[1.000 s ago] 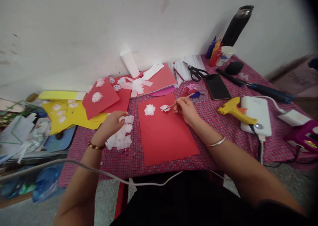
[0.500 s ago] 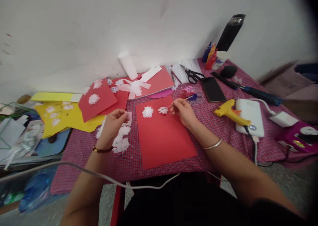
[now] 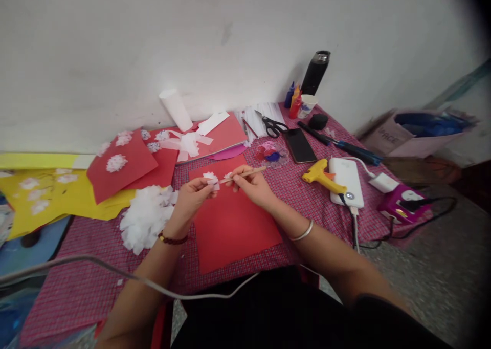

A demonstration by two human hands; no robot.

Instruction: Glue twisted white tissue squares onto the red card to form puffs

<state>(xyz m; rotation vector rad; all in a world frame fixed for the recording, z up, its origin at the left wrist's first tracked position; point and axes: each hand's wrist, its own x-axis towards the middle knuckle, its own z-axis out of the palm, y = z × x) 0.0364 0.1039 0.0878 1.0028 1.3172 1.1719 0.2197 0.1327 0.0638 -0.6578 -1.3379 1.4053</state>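
Observation:
Above the red sheet [image 3: 238, 226], my left hand [image 3: 195, 198] pinches a small piece of white tissue paper [image 3: 215, 187]. My right hand [image 3: 253, 185] grips a thin wooden stick [image 3: 253, 171], its tip close to the tissue piece. Two white paper flowers sit near the sheet's top edge: one flower [image 3: 210, 176] lies just beyond my left fingertips, and the other flower [image 3: 227, 175] is partly covered by my right fingers. Left of the sheet is a heap of white tissue pieces [image 3: 146, 218], beside my left wrist.
Red cards with paper flowers [image 3: 126, 175] and yellow paper [image 3: 103, 198] lie at the left. Scissors [image 3: 273, 126], a phone [image 3: 300, 146], a yellow glue gun [image 3: 322, 176] and a power bank [image 3: 347, 182] are rightward. A pale cable [image 3: 153, 286] crosses in front of my left forearm.
My left hand has moved from the tissue heap to over the red sheet, carrying a tissue piece. My right hand's stick has come up to it. The view has turned right.

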